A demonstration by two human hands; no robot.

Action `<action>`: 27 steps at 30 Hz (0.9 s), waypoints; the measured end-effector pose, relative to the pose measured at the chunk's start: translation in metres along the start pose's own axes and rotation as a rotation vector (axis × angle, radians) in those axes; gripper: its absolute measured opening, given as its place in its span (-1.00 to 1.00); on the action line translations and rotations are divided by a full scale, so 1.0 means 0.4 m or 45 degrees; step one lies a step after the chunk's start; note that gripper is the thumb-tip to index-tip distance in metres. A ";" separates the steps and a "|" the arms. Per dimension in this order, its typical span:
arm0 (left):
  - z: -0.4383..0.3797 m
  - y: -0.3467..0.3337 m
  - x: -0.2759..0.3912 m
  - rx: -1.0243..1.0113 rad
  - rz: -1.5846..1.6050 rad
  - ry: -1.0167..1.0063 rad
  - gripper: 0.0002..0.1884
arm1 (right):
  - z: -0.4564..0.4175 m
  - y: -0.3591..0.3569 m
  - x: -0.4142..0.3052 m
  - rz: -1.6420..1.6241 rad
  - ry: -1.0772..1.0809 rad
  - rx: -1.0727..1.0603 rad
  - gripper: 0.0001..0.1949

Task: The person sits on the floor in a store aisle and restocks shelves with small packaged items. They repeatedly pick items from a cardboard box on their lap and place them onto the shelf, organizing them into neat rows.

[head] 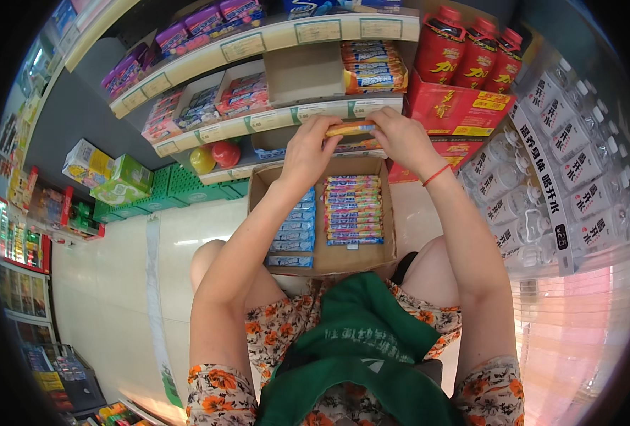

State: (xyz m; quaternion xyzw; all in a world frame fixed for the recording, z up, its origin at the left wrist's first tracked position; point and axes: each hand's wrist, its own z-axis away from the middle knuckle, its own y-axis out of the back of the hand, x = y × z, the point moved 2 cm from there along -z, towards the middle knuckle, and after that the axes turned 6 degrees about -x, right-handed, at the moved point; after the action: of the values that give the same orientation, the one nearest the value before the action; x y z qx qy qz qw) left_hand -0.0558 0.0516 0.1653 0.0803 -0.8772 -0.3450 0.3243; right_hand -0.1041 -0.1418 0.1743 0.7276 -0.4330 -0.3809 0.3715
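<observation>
Between my left hand [311, 146] and my right hand [403, 139] is an orange-yellow wrapped candy stick [351, 128], pinched at both ends by the fingers. It is held in front of the shelf's lower price rail. Below the hands, an open cardboard box [347, 260] stands before my knees. In its left part lie blue wrapped candy sticks [293, 229], partly hidden by my left forearm; in its right part is a stack of multicoloured candy sticks [353, 210]. On the shelf above are an open tray [304, 77] with bare cardboard showing and orange candy packs [374, 69].
Shelf rails with price tags [320, 31] run across the top. At the right stand red bottles [440, 48] on red cartons [456, 109] and packs of clear water bottles [575, 144]. Green crates [187, 183] and a green carton [126, 181] are at the left.
</observation>
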 end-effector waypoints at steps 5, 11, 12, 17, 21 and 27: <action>0.066 0.009 -0.081 -0.181 -0.038 0.120 -0.74 | 0.003 -0.100 -0.022 -0.106 -0.062 -0.210 -0.81; 0.156 -0.007 -0.193 -0.381 -0.181 0.333 -0.77 | 0.005 -0.251 -0.047 -0.248 -0.147 -0.412 -0.77; 0.173 -0.011 -0.211 -0.405 -0.219 0.355 -0.76 | 0.005 -0.271 -0.055 -0.291 -0.190 -0.451 -0.78; 0.246 -0.036 -0.287 -0.494 -0.249 0.556 -0.77 | 0.026 -0.384 -0.085 -0.491 -0.352 -0.473 -0.77; 0.307 -0.053 -0.342 -0.453 -0.248 0.604 -0.77 | 0.048 -0.473 -0.100 -0.592 -0.456 -0.547 -0.76; 0.380 -0.093 -0.402 -0.517 -0.234 0.795 -0.76 | 0.070 -0.612 -0.087 -1.147 -0.779 -0.936 -0.69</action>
State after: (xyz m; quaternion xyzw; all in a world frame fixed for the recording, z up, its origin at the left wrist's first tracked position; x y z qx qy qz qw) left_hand -0.0289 0.1665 -0.0255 0.1940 -0.6391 -0.4983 0.5528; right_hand -0.0554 -0.0305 -0.0429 0.5222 -0.0136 -0.8121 0.2602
